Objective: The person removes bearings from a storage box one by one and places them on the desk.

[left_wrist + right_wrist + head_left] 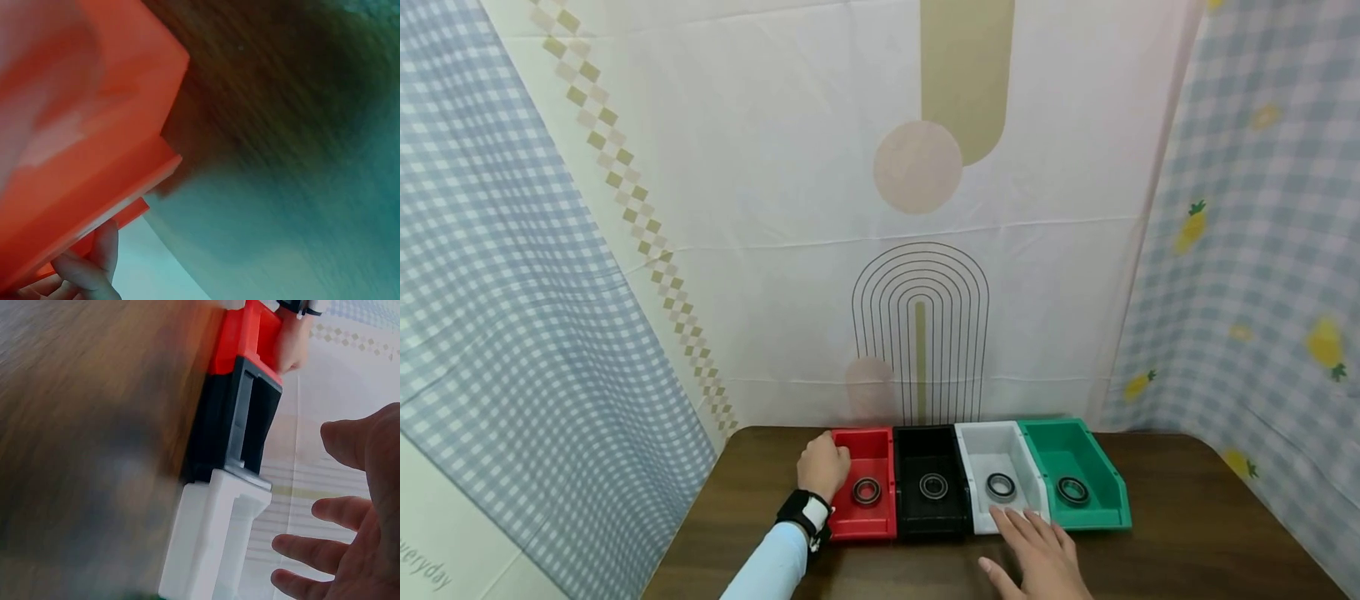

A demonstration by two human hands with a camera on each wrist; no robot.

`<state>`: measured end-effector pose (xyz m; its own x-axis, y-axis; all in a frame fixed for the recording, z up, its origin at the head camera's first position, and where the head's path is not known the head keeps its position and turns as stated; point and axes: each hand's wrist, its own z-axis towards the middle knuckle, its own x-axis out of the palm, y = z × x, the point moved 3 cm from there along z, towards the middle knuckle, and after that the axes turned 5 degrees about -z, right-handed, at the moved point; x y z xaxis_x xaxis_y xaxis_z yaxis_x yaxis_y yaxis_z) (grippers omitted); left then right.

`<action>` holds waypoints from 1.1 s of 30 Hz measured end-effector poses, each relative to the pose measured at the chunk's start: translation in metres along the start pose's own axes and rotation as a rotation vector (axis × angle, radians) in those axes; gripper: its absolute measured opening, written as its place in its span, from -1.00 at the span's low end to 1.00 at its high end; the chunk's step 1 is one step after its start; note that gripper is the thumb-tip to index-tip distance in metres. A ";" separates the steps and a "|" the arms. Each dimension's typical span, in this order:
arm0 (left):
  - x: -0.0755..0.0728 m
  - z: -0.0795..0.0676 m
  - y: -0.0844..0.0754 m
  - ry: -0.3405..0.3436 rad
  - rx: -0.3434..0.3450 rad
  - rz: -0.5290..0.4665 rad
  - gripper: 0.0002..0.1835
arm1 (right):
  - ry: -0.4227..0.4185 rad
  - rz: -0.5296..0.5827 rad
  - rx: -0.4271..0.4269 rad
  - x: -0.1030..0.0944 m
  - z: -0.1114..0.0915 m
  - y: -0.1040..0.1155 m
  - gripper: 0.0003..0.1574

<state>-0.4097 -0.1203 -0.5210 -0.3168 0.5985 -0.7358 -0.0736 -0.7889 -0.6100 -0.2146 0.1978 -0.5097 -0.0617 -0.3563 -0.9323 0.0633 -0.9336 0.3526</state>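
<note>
Four open storage bins sit side by side. The left hand (823,465) grips the rim of the red bin (862,527) at its back left corner. Its curled fingers (105,250) show under the rim in the left wrist view. In the head view a ball bearing (867,492) lies inside this bin. The right hand (1039,554) is spread, fingers straight, at the front of the white bin (1011,450). Close beyond its fingertips is a second bearing (1001,487) in that bin. The right wrist view shows the spread fingers (312,551) holding nothing.
Between them stands the black bin (925,521) with a bearing (933,487). At the right end, the green bin (1067,446) holds another bearing (1072,491). All rest on a dark wooden table (1180,508) against a patterned cloth (790,317), with checked cloths at both sides.
</note>
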 end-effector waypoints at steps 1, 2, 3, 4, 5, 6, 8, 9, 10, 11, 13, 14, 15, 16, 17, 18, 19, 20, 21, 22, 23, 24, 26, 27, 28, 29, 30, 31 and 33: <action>0.001 0.000 0.000 -0.006 0.007 0.005 -0.86 | -0.004 0.008 -0.015 0.000 0.000 0.003 -0.08; 0.001 0.000 0.000 -0.013 0.015 0.009 -0.87 | -0.009 0.017 -0.029 0.000 0.001 0.007 -0.08; 0.001 -0.001 0.001 -0.015 0.018 0.012 -0.86 | -0.015 0.027 -0.049 0.000 0.002 0.011 -0.09; 0.000 -0.001 0.001 -0.018 0.020 0.016 -0.86 | -0.022 0.036 -0.073 0.001 0.003 0.015 -0.09; 0.000 -0.001 0.001 -0.023 0.023 0.019 -0.86 | -0.029 0.045 -0.098 0.001 0.005 0.019 -0.09; -0.001 -0.002 0.001 -0.028 0.025 0.020 -0.87 | -0.035 0.051 -0.125 0.002 0.007 0.024 -0.09; -0.002 -0.003 0.001 -0.035 0.026 0.021 -0.87 | -0.043 0.069 -0.184 0.004 0.012 0.033 -0.10; -0.003 -0.003 0.001 -0.040 0.027 0.022 -0.87 | -0.046 0.077 -0.214 0.005 0.014 0.037 -0.11; -0.003 -0.004 0.001 -0.048 0.032 0.024 -0.85 | -0.046 0.086 -0.242 0.006 0.018 0.042 -0.12; -0.003 -0.004 0.001 -0.057 0.037 0.023 -0.83 | -0.044 0.084 -0.267 0.008 0.021 0.046 -0.12; -0.003 -0.004 0.000 -0.072 0.049 0.021 -0.75 | -0.042 0.081 -0.318 0.011 0.029 0.056 -0.15; -0.003 -0.005 0.000 -0.078 0.054 0.018 -0.71 | -0.039 0.080 -0.338 0.013 0.032 0.060 -0.17; -0.003 -0.004 -0.001 -0.081 0.060 0.013 -0.67 | -0.042 0.076 -0.356 0.015 0.036 0.065 -0.19; -0.003 -0.004 -0.002 -0.081 0.064 0.010 -0.63 | -0.043 0.071 -0.375 0.017 0.040 0.069 -0.21; -0.002 -0.004 -0.002 -0.080 0.064 0.004 -0.60 | -0.043 0.063 -0.390 0.020 0.043 0.072 -0.24; -0.002 -0.004 -0.003 -0.075 0.064 0.001 -0.59 | -0.044 0.062 -0.404 0.023 0.046 0.076 -0.26; -0.001 -0.004 -0.003 -0.071 0.064 0.000 -0.57 | -0.043 0.059 -0.415 0.026 0.049 0.079 -0.28; -0.001 -0.004 -0.004 -0.067 0.065 0.002 -0.57 | -0.043 0.058 -0.423 0.030 0.052 0.082 -0.29; -0.001 -0.004 -0.004 -0.064 0.065 0.006 -0.56 | -0.044 0.055 -0.433 0.034 0.054 0.085 -0.31; -0.001 -0.004 -0.004 -0.064 0.067 0.008 -0.56 | -0.047 0.051 -0.442 0.038 0.056 0.087 -0.32; 0.000 -0.004 -0.004 -0.066 0.070 0.010 -0.56 | -0.051 0.041 -0.450 0.042 0.057 0.089 -0.33; 0.000 -0.004 -0.004 -0.068 0.074 0.016 -0.57 | -0.060 0.034 -0.460 0.045 0.059 0.090 -0.34; 0.000 -0.005 -0.004 -0.075 0.082 0.019 -0.57 | -0.085 0.006 -0.480 0.051 0.062 0.093 -0.37; 0.000 -0.005 -0.004 -0.078 0.086 0.021 -0.58 | -0.101 -0.013 -0.489 0.053 0.064 0.094 -0.39; 0.000 -0.005 -0.004 -0.081 0.090 0.023 -0.58 | -0.112 -0.030 -0.496 0.055 0.066 0.096 -0.40; 0.000 -0.005 -0.003 -0.081 0.091 0.027 -0.58 | -0.127 -0.047 -0.505 0.056 0.068 0.097 -0.41; 0.000 -0.005 -0.004 -0.083 0.093 0.028 -0.59 | -0.140 -0.063 -0.513 0.057 0.070 0.099 -0.42; -0.001 -0.005 -0.004 -0.084 0.093 0.029 -0.59 | -0.147 -0.081 -0.518 0.058 0.071 0.101 -0.43; 0.000 -0.004 -0.003 -0.089 0.094 0.036 -0.59 | -0.163 -0.096 -0.530 0.060 0.076 0.105 -0.46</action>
<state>-0.4056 -0.1173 -0.5202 -0.4036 0.5581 -0.7250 -0.1479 -0.8218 -0.5503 -0.2870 0.0758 -0.5225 -0.2423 -0.3115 -0.9188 0.5389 -0.8307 0.1395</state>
